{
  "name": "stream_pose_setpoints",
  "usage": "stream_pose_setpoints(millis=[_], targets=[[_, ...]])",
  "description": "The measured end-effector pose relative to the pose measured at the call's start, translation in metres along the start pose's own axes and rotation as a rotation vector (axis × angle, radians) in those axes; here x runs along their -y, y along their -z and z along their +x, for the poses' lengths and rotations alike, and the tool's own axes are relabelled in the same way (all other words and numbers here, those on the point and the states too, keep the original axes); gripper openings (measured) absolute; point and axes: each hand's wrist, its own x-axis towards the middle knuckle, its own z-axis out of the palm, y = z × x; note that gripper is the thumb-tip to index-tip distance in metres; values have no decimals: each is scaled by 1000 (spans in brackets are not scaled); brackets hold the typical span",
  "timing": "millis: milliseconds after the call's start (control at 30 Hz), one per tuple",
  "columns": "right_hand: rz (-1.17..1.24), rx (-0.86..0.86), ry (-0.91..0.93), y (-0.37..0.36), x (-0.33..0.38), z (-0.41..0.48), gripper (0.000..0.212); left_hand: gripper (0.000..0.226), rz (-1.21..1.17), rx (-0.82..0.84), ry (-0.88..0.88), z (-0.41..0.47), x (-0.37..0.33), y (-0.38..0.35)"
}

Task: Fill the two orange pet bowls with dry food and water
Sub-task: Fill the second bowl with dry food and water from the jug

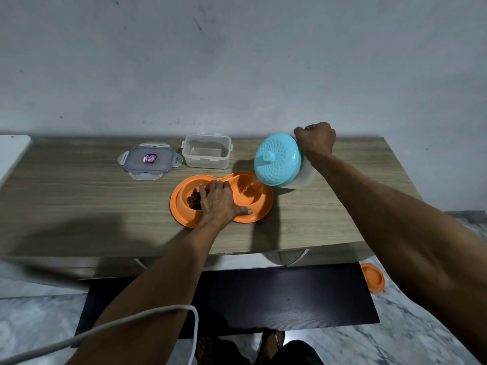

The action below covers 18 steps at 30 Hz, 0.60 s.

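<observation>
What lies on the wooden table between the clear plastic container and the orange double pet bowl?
In the head view, only bare wooden table separates the clear plastic container from the orange double pet bowl.

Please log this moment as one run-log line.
right hand: pouring water from blue-lidded jug | left hand: steadying orange double bowl | kibble: in left bowl

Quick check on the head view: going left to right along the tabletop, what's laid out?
Container lid → clear container → food bowl, steadied by left hand → water bowl → blue-lidded jug, tilted and pouring, in right hand.
</observation>
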Motion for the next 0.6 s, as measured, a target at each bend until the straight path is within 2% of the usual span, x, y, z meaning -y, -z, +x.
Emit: stream_pose_setpoints(millis=[600], targets=[[-20, 6, 18, 6, 3, 3, 35, 105, -10, -12, -4, -3, -1, 2]])
